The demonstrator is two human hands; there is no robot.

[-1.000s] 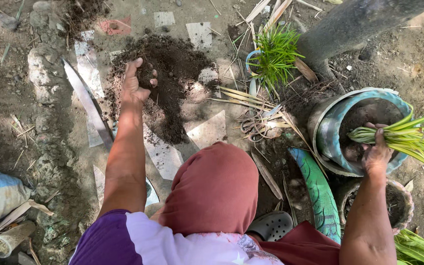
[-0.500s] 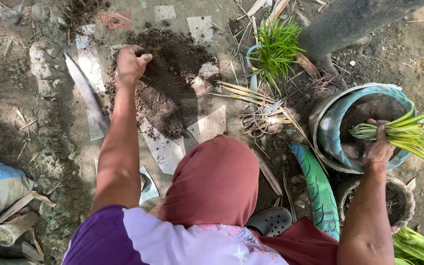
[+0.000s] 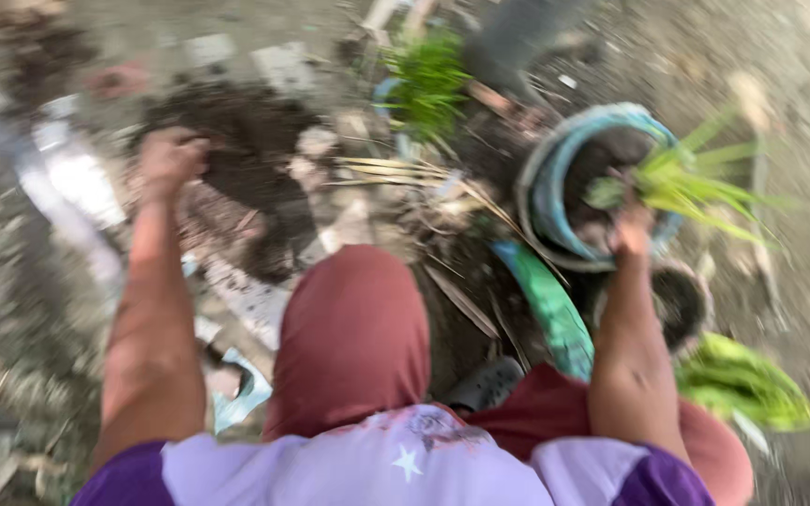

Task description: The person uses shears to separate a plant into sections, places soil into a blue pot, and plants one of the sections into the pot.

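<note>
The picture is motion-blurred. My left hand (image 3: 169,159) is closed in a fist at the left edge of a heap of dark soil (image 3: 236,150) that lies on plastic sheeting. Whether soil is in the fist cannot be seen. My right hand (image 3: 630,225) grips a green long-leaved plant (image 3: 686,183) by its base and holds it over the soil in a blue-rimmed pot (image 3: 555,178). My maroon-clad knees and purple-and-white top fill the bottom of the view.
Behind the soil heap stands another green plant (image 3: 428,80), near a grey trunk. A smaller dark pot (image 3: 682,300) sits by my right forearm, with a green bag (image 3: 550,305) and more green leaves (image 3: 747,379) close by. Dry stalks and debris lie on the ground.
My left hand has closed into a fist at the soil heap and pulled slightly back toward me. The camera has swung, blurring the view. My right hand still holds the plant in the pot.
</note>
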